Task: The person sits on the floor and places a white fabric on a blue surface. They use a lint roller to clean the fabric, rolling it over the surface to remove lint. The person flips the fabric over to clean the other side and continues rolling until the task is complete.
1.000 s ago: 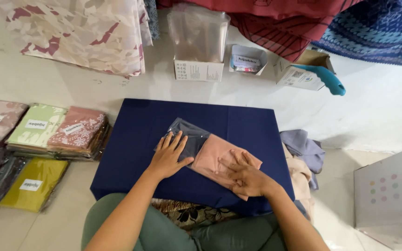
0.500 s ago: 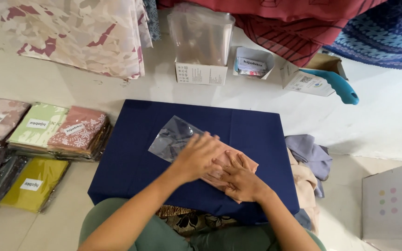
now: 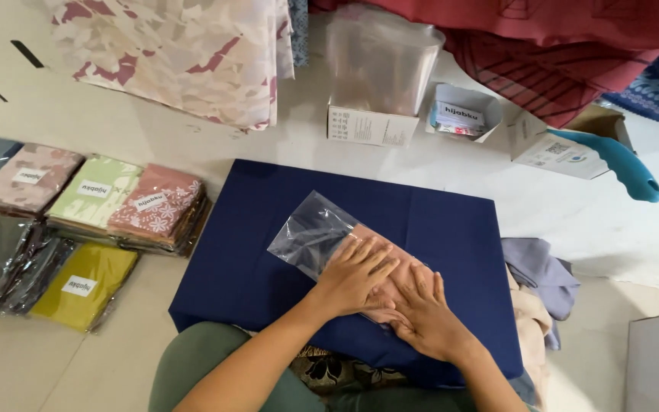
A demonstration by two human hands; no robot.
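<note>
Pale tiled floor (image 3: 116,366), hanging patterned fabrics (image 3: 184,53) — soft daylight

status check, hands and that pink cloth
Left hand and right hand flat on pink cloth, fingers spread. Cloth partly inside clear bag on blue board. Nothing in the way.

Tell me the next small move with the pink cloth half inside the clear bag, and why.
Probably push the folded pink cloth deeper into the clear plastic bag: both the left hand and right hand lie flat on it, and the bag's far end looks unfilled.
</note>
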